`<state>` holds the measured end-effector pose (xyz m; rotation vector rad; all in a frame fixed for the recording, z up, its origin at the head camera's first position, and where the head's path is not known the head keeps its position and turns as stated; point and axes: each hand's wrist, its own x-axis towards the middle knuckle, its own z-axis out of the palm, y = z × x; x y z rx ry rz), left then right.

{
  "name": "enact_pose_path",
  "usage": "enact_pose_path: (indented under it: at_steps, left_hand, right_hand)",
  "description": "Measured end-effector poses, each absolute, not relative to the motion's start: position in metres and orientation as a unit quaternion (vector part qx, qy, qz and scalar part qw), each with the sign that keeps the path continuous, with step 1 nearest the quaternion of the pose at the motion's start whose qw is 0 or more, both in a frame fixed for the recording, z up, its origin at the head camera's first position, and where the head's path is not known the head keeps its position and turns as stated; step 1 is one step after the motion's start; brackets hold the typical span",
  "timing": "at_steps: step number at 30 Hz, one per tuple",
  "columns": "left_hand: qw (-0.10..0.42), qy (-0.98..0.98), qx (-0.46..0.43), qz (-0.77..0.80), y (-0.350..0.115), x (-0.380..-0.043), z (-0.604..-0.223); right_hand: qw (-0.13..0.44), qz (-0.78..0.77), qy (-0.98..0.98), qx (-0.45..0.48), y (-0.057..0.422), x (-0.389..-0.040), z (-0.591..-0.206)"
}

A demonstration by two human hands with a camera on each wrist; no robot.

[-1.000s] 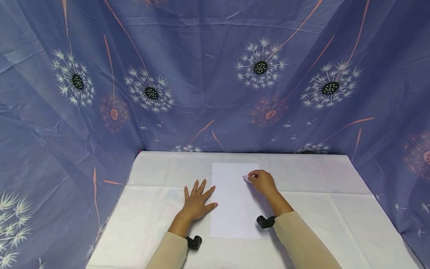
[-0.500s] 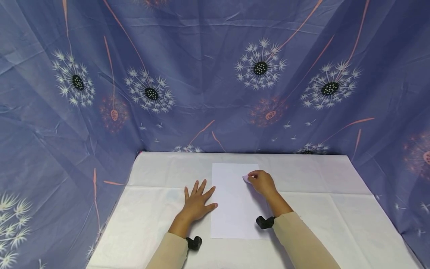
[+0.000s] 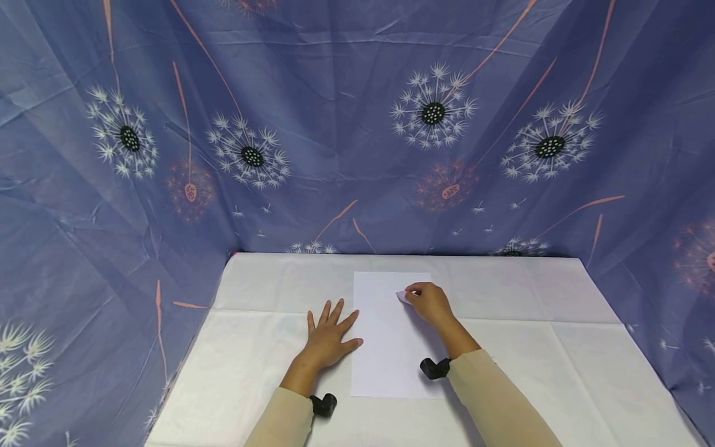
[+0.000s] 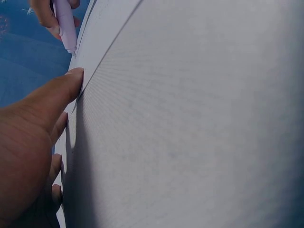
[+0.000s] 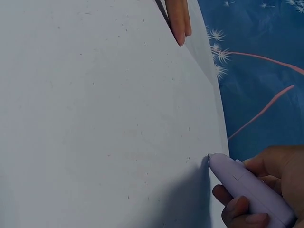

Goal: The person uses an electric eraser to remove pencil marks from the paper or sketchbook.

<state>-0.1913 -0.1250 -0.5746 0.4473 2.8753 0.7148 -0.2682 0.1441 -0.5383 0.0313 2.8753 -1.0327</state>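
A white sheet of paper [image 3: 385, 347] lies upright on the table. My right hand [image 3: 431, 303] grips a small lavender utility knife [image 5: 251, 185], rounded and thick-bodied, with a tiny tip pointing left at the paper's surface in the right wrist view. In the left wrist view the knife [image 4: 65, 23] points down toward the sheet, its tip close over it. My left hand [image 3: 326, 341] lies flat with spread fingers at the sheet's left edge. Its thumb [image 4: 71, 85] presses on the paper's border. Short dark marks are scattered over the sheet [image 5: 109, 104].
A creased white cloth [image 3: 530, 366] covers the table around the sheet. Blue fabric with dandelion prints [image 3: 335, 124] hangs behind and at both sides. Black camera mounts [image 3: 323, 405] sit at both wrists, below beige sleeves [image 3: 503, 397].
My right hand and the utility knife have shifted slightly left across the paper in the last half second. My left hand and the sheet have stayed put.
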Motion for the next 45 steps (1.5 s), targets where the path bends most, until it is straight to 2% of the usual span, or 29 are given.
enact_pose_path:
  at_steps: [45]
  left_hand:
    - [0.072,0.958,0.151,0.235,-0.125,-0.191,-0.574]
  right_hand:
    - [0.047,-0.332,0.942,0.007,0.133,-0.275,-0.537]
